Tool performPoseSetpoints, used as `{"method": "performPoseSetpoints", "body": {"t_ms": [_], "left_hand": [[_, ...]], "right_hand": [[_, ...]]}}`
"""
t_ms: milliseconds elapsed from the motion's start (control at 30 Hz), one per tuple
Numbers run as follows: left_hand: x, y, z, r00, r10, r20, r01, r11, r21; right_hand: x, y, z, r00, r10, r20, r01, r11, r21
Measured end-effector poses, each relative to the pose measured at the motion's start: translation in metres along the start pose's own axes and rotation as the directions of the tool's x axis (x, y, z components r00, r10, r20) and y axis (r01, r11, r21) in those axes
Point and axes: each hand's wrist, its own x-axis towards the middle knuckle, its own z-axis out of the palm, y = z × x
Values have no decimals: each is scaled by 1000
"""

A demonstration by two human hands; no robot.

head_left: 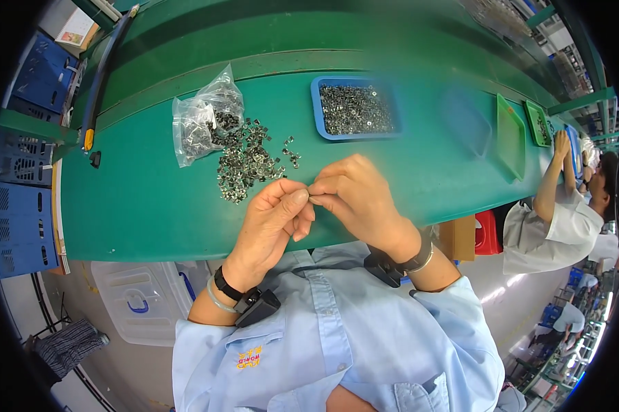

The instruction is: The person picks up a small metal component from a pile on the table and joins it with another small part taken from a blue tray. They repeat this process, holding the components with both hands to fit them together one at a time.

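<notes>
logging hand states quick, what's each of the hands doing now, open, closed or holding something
Left hand: closed in a pinch; anything held is too hidden to tell.
Right hand: also pinched closed; can't tell what, if anything, it holds.

There is room to pass over the green tabletop (131, 213) at left and near right. Farther off, the plastic bag (194, 132), metal parts (249, 161) and blue tray (351, 136) block the way.
</notes>
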Motion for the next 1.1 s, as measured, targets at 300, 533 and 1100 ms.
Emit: {"method": "performPoseSetpoints", "body": {"t_ms": [300,533,1100], "left_hand": [[-1,-6,5,998,24,64,-19,997,-78],[0,-2,9,999,14,45,-16,999,46],[2,-2,9,981,30,192,13,976,-219]], "right_hand": [[-10,-6,2,995,75,-69,-65,988,143],[-13,-4,2,991,75,-106,-60,988,144],[-12,-7,3,986,134,-97,-99,948,302]]}}
